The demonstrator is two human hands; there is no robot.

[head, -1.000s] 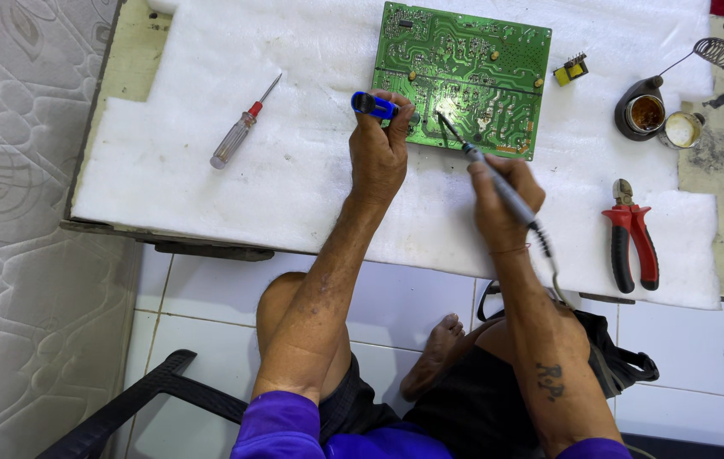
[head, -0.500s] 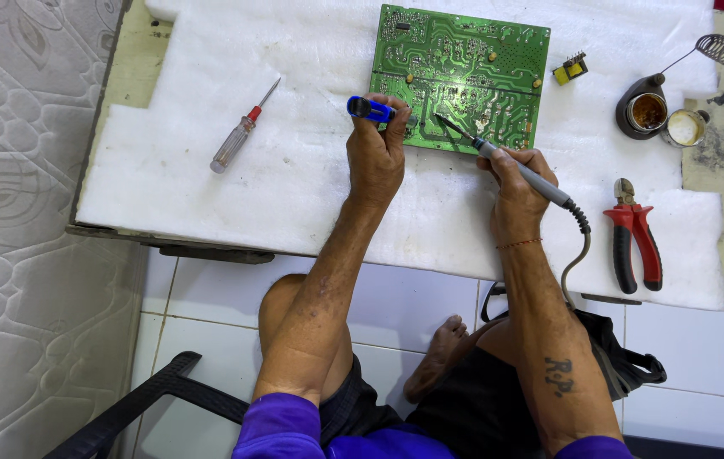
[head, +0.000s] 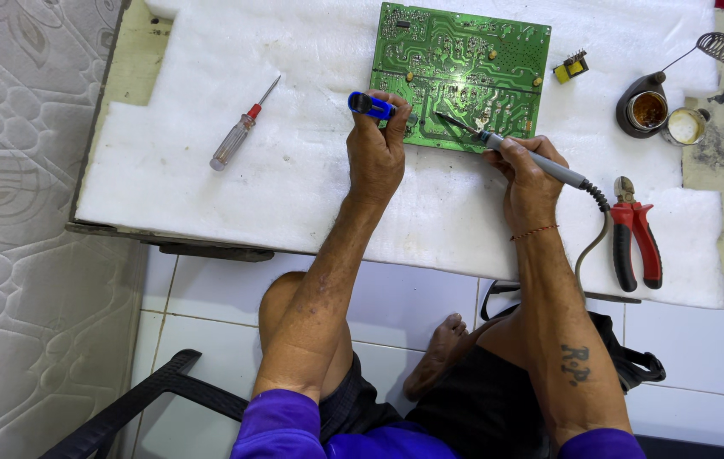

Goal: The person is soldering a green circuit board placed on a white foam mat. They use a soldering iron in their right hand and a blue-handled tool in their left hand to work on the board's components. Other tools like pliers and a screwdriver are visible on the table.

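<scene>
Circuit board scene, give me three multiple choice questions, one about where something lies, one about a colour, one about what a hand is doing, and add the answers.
1. Where do the red-handled pliers lie?
A. To the right of the right hand, on the white foam sheet
B. On top of the circuit board
C. On the tiled floor

2. What colour is the circuit board?
A. Blue
B. Green
C. Brown

3. What is the right hand doing?
A. Resting flat and empty on the foam
B. Gripping the screwdriver
C. Holding a soldering iron with its tip on the board

Answers:
1. A, the pliers lie on the foam just right of the iron's cord.
2. B, the board's whole upper face is green.
3. C, the fingers close round the iron's handle, while the screwdriver lies untouched far left.
</scene>
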